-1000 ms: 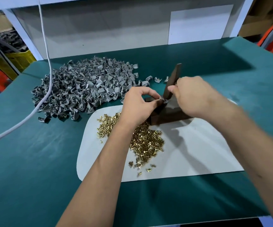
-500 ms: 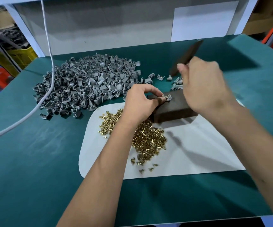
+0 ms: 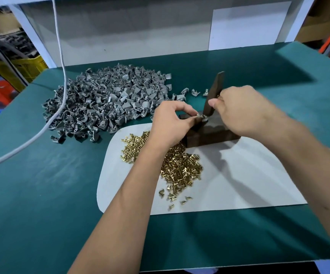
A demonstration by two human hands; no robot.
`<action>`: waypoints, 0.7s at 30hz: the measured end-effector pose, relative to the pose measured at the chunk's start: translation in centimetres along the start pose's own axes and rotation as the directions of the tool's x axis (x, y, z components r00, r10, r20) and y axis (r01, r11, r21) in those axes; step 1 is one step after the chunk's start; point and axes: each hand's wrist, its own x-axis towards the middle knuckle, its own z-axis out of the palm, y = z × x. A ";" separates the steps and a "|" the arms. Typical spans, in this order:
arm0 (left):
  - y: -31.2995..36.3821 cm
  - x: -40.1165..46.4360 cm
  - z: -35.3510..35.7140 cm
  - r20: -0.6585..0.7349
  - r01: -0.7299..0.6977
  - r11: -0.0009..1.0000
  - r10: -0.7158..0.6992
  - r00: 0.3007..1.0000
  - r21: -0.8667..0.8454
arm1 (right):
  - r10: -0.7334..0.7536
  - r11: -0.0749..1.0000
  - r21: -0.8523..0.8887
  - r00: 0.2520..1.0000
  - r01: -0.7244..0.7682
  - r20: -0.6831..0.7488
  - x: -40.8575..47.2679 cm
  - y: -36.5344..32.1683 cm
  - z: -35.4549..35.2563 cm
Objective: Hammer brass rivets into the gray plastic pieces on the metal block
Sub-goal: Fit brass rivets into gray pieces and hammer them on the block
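Observation:
A dark metal block [image 3: 211,135] sits at the far edge of a white mat [image 3: 239,180]. My left hand [image 3: 172,123] pinches a small gray plastic piece [image 3: 198,116] with a rivet in it on the block's top left corner. My right hand [image 3: 245,109] grips a dark flat bar used as a hammer [image 3: 214,93]; its lower end rests down on the piece. A pile of brass rivets [image 3: 178,165] lies on the mat under my left forearm. A large heap of gray plastic pieces [image 3: 104,101] lies to the left.
The green table [image 3: 41,194] carries a white cable [image 3: 59,56] running down from above across the gray heap to the left edge. A few loose gray pieces [image 3: 185,92] lie behind the block. A white back panel stands behind; yellow and orange crates sit off the sides.
My right hand swung the bar up and back half a second ago, and it has now come down onto the piece on the block. My left hand stayed pinching the piece.

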 end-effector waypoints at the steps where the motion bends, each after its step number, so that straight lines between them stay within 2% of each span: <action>1: 0.0 0.0 0.0 -0.003 -0.005 1.000 0.005 1.000 0.004 | 0.035 0.998 0.057 0.999 -0.034 -0.013 0.0 0.4 -0.2; 5: 0.0 0.1 0.1 -0.014 -0.001 1.000 0.001 1.000 -0.008 | 0.188 0.969 0.184 0.976 -0.167 -0.108 -0.1 2.5 -0.7; 8: 0.2 0.1 0.0 -0.016 0.036 0.997 -0.037 0.999 -0.065 | 0.309 0.948 0.119 0.945 -0.297 -0.104 0.0 5.1 -0.8; 12: 0.3 -0.1 -0.1 -0.018 0.066 0.993 -0.068 0.998 -0.102 | 0.424 0.905 -0.039 0.905 -0.424 -0.008 -0.3 7.1 0.4; 15: 0.4 -0.1 -0.1 -0.013 0.069 0.992 -0.071 0.997 -0.109 | 0.464 0.884 -0.080 0.886 -0.461 0.013 -0.5 8.1 1.5; 21: 0.5 -0.2 -0.1 0.000 0.072 0.992 -0.073 0.997 -0.102 | 0.442 0.891 -0.127 0.897 -0.436 0.025 -0.6 7.2 1.2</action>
